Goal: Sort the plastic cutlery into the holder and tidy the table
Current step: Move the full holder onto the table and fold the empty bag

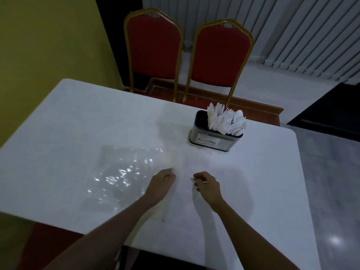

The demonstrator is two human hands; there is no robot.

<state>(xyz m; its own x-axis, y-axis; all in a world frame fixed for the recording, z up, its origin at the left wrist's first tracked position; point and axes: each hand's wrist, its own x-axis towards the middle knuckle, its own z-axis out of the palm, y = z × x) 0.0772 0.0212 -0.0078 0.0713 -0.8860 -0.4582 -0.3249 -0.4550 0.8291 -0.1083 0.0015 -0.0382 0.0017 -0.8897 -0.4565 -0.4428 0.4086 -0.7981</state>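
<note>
Left hand (162,182) lies nearest, fingers curled and seemingly pinching the right edge of the clear plastic bag (124,172), which lies flat toward 10 o'clock. Right hand (206,186) is curled too; whether it holds anything cannot be told. White cutlery (226,121) stands in the holder (212,139) at 1 o'clock. The bag is probably light, limp and slippery, best pinched at an edge.

One head view, high over the near edge of the worktop (81,117), tilted down and forward, chairs (220,55) at the far side.
</note>
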